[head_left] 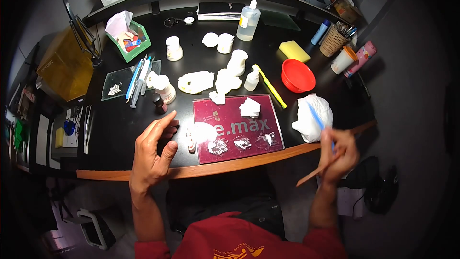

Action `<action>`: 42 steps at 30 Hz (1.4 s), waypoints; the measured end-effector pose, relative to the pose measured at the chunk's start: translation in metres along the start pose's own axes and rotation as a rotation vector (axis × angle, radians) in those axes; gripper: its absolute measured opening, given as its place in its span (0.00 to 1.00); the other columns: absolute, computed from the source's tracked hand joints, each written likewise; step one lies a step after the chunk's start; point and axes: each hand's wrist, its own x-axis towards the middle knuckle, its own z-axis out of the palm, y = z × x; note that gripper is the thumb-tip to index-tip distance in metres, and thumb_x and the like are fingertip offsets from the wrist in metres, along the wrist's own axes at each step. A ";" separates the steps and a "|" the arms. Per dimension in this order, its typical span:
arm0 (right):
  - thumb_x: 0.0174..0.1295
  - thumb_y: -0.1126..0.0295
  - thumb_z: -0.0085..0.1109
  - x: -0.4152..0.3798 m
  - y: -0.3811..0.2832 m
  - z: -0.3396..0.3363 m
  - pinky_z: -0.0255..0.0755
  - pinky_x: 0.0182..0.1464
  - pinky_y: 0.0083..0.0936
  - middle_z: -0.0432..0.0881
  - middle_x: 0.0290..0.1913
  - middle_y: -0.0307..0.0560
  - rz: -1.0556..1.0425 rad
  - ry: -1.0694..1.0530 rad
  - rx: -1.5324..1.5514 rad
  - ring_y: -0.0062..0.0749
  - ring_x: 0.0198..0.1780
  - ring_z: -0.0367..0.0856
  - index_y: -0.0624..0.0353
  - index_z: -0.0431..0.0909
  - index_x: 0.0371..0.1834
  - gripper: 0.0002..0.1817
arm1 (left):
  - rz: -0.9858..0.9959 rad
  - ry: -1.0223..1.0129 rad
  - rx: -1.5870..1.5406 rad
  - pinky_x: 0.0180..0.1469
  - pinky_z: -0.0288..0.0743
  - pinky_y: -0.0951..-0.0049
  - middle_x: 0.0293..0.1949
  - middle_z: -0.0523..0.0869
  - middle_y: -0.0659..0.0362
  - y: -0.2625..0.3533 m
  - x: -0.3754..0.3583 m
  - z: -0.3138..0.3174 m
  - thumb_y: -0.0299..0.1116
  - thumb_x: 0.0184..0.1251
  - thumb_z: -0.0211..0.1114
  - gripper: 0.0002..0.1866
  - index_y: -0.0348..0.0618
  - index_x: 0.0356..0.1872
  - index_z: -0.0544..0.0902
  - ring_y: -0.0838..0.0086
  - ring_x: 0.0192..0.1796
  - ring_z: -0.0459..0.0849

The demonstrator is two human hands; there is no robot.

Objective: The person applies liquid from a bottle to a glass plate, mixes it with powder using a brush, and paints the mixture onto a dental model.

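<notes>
My right hand (341,153) is closed in a pinch around a slim blue stick-like tool (316,117), whose far end overlaps a crumpled white tissue (305,127). From the same hand a thin brown stick (311,176) juts toward the lower left; both are slightly blurred. Over the desk's front left, my left hand (155,148) is open with curved fingers and nothing in it. Between the hands lies a maroon glass slab (230,127) marked "e.max", bearing white powdery heaps (243,143) and a folded white paper piece (250,108). A small tooth-coloured piece (191,141) lies by its left edge.
Behind the slab stand a dark small bottle (159,101), white jars (165,88), a dropper bottle (251,80), white plaster models (227,81) and a yellow toothbrush (270,86). A red bowl (298,76) and yellow sponge (294,51) sit right. The wooden desk edge (239,162) runs in front.
</notes>
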 end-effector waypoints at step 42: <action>0.62 0.86 0.69 0.137 0.162 0.129 0.80 0.42 0.23 0.85 0.31 0.49 0.549 -0.474 0.489 0.22 0.38 0.84 0.55 0.64 0.22 0.22 | 0.105 -0.059 0.059 0.59 0.82 0.62 0.49 0.88 0.45 -0.004 0.001 -0.002 0.53 0.48 0.87 0.51 0.31 0.70 0.78 0.59 0.52 0.89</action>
